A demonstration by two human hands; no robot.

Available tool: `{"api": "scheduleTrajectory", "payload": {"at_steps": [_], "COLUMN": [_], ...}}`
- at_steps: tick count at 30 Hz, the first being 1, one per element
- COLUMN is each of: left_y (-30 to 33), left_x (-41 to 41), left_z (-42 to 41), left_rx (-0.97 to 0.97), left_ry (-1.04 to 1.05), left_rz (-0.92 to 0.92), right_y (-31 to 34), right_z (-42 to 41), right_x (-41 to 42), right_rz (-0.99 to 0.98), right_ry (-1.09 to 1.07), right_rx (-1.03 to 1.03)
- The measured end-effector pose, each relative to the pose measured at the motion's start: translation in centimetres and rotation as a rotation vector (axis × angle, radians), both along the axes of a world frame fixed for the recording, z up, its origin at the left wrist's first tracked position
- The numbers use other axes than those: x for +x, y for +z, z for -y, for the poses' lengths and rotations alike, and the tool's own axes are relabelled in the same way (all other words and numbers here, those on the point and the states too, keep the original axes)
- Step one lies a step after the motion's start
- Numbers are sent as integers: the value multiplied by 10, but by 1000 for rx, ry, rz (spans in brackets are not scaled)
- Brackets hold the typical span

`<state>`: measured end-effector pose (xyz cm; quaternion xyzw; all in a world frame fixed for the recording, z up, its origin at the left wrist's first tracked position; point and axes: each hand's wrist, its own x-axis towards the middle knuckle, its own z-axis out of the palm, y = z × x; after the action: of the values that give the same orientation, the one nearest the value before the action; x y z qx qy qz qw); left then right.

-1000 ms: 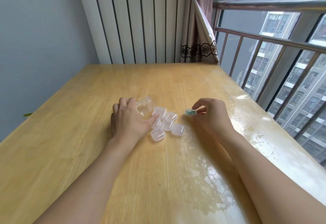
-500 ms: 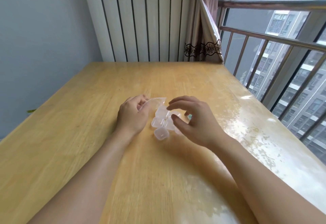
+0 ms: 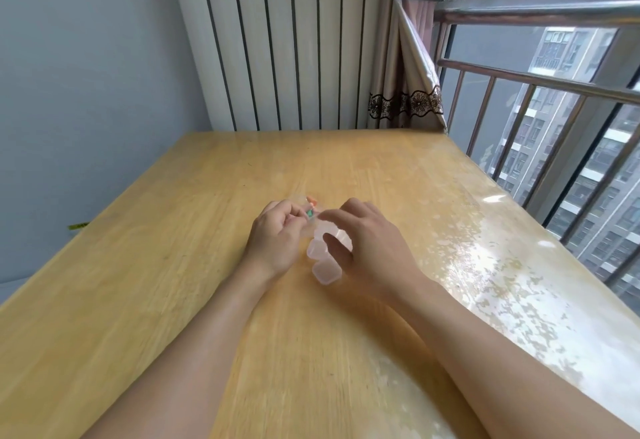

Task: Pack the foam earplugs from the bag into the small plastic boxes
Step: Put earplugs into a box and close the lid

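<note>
the left hand [image 3: 277,241] is curled round a clear bag [image 3: 304,212], and bits of green and orange, the foam earplugs [image 3: 310,209], show just past its fingertips. the right hand [image 3: 367,244] hangs over the cluster of small plastic boxes [image 3: 323,262], fingers bent and spread, the forefinger reaching to the bag; whether it pinches anything i cannot tell. the boxes sit touching one another between the two hands on the wooden table [image 3: 173,265]. beyond stand a ribbed radiator [image 3: 284,40], a curtain [image 3: 405,92] and a window railing [image 3: 540,82].
</note>
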<state>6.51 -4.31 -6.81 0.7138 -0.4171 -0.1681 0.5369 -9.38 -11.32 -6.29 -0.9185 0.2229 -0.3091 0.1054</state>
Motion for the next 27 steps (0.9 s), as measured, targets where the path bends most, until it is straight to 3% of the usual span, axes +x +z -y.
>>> {"api": "scheduleTrajectory", "payload": {"at_steps": [8,14,17,21,27], "left_y": [-7,-8,-3,7,19], "left_x": [3,-2,-7,-8,-6], "left_z": [4,9,10,7,6], "left_rx": [19,-46,-48,8,-248], "left_ry": [93,237,278,173,103], "left_rz": [203,221,37,-337,-918], "right_y": [-5,-5,-6,-11,-11], "right_z": [-1,1,-3,-3,-4], "right_x": [4,4,5,7,4], "right_rz": [-77,-114,-94,-47,35], "right_ry": [-1,6,31,60,130], "right_rx": [-66,-23,45,115,200]}}
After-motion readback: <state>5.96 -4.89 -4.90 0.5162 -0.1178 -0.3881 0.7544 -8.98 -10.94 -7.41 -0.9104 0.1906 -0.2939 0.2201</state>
